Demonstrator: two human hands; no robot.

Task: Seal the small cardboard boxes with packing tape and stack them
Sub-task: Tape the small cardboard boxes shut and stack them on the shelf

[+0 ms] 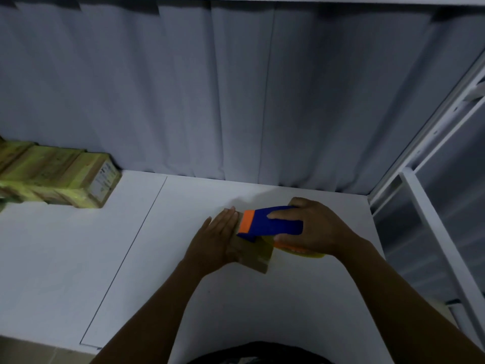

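A small brown cardboard box [254, 254] lies on the white table [183, 258] right of centre. My left hand [216, 239] lies flat with fingers together on the box's left side, pressing it down. My right hand [312, 229] grips a blue and orange tape dispenser [273, 224] whose front end rests on the box top. A yellowish tape roll [301, 252] shows under the dispenser, below my right hand. Much of the box top is hidden by the dispenser and my left hand.
A pile of taped cardboard boxes [60, 177] with yellowish tape sits at the table's far left against a grey curtain [236, 101]. A white metal frame [433, 206] stands along the table's right edge. A thin seam [131, 248] runs across the tabletop.
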